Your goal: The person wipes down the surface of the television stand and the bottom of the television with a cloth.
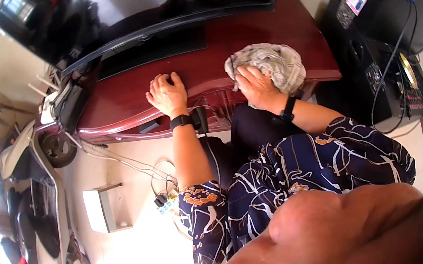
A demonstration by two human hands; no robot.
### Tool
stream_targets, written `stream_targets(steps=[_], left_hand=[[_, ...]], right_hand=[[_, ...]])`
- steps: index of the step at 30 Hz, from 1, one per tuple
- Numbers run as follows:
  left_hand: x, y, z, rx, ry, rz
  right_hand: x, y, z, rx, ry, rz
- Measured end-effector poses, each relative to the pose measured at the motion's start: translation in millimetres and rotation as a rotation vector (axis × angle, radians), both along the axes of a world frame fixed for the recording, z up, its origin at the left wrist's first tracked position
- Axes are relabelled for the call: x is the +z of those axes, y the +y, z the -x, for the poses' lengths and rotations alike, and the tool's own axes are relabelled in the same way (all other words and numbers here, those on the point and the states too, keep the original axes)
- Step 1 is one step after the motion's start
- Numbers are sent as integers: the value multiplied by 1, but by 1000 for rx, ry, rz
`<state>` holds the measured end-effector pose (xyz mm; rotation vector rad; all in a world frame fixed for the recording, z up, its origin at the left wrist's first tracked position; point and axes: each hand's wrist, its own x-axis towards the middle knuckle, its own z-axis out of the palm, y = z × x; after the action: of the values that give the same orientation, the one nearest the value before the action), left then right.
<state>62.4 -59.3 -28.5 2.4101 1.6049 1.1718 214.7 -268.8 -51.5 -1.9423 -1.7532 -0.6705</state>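
Note:
My right hand grips a crumpled, light-coloured patterned cloth, pressed on the right part of a dark red glossy wooden table. Part of the cloth hangs over the table's front edge. My left hand rests on the tabletop near that edge, fingers spread and slightly bent, with nothing in it. Dark bands circle both wrists.
A large black television stands along the back of the table. Tall black speakers with hanging cables are on the right. White router-like devices sit at left. Below are cords, a power strip and an open white box.

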Motion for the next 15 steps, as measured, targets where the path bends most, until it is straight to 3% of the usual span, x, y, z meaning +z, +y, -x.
stream_targets(steps=[6, 8, 10, 12, 15], left_hand=[[-11, 4, 5, -28, -24, -52], [-21, 9, 10, -144, -69, -217], [-23, 1, 17, -167, -46, -201], [-34, -12, 22, -123, 17, -295], [-49, -53, 31, -108, 5, -210]], right_hand=[[10, -25, -26, 229, 5, -122], [14, -42, -33, 172, -32, -106], [15, -52, -42, 127, -31, -136], [11, -57, -50, 123, 128, -206], [35, -60, -47, 58, 627, -188]])
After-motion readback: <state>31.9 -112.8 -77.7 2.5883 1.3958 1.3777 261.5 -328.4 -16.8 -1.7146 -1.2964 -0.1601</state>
